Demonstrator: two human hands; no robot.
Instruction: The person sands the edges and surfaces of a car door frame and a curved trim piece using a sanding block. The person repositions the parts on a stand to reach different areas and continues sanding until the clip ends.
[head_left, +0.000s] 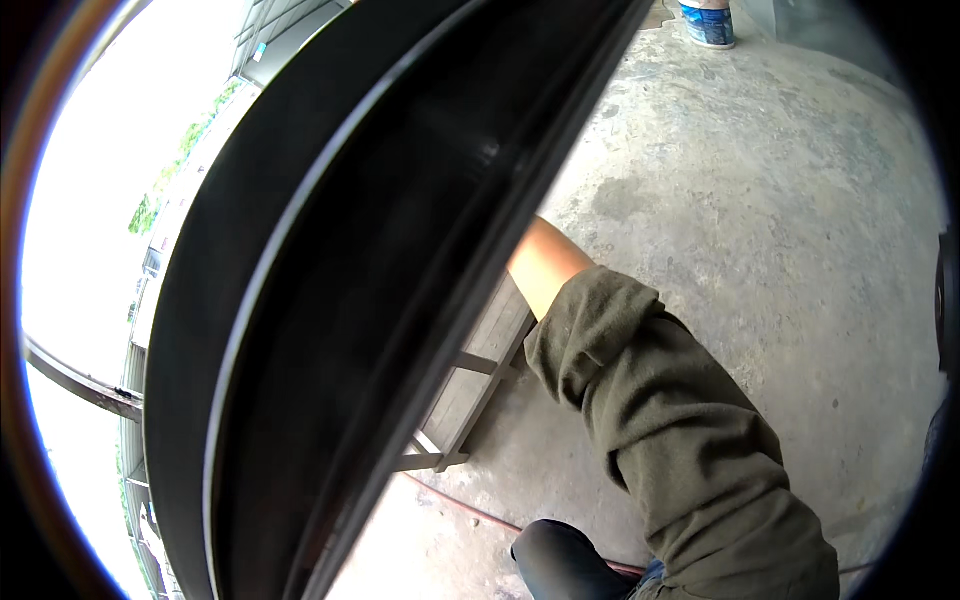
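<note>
A large black panel with a pale line along its curved side fills the left and middle of the head view, tilted and very close; its exact kind I cannot make out. My right arm, in a rolled olive sleeve, reaches up from the lower right. The bare forearm passes behind the panel's right edge, which hides the hand, so whether it grips or touches anything does not show. Nothing of my left hand or arm appears.
Beyond the panel's lower right edge stands a wooden frame on the concrete floor. A reddish hose runs by my knee. A blue-and-white bucket sits at the far right; a metal bar is at far left.
</note>
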